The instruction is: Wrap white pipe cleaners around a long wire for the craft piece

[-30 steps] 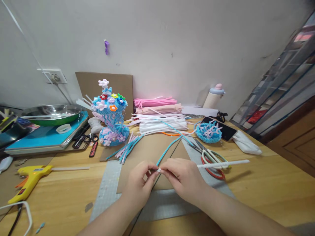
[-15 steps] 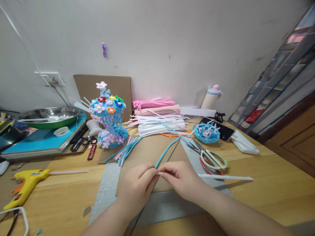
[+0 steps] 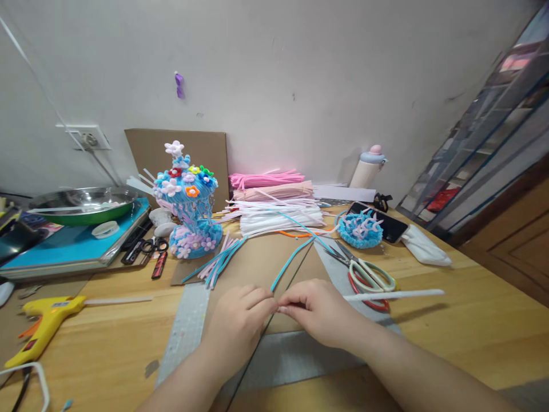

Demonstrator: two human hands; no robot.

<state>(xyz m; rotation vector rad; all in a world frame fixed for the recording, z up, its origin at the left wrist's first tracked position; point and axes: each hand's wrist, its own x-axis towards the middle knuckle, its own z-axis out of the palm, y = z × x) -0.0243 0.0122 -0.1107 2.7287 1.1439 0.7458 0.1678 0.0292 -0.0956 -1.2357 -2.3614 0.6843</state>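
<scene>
My left hand [image 3: 240,320] and my right hand [image 3: 315,312] meet fingertip to fingertip above a cardboard sheet [image 3: 266,257]. Both are closed in a pinch. A white pipe cleaner [image 3: 398,295] runs out from behind my right hand to the right, its near end hidden in the fingers. Just beyond the left fingertips, a blue pipe cleaner [image 3: 289,263] stretches up the cardboard; whether the left hand grips it is hidden. Cut blue and lilac pieces [image 3: 218,260] lie to the left. Scissors with white handles [image 3: 371,276] lie to the right.
A blue flowered pipe-cleaner ornament [image 3: 186,194] stands at the back left, near a steel pan [image 3: 83,206]. Bundled pipe cleaners [image 3: 278,217] lie by the wall. A yellow glue gun [image 3: 47,323] is at left. A blue fuzzy piece [image 3: 360,230], phone [image 3: 392,228] and bottle [image 3: 366,170] sit at right.
The free end of the white pipe cleaner has swung up a little, over the scissors' handles. Both hands stay pinched together in nearly the same place. The view has shifted slightly.
</scene>
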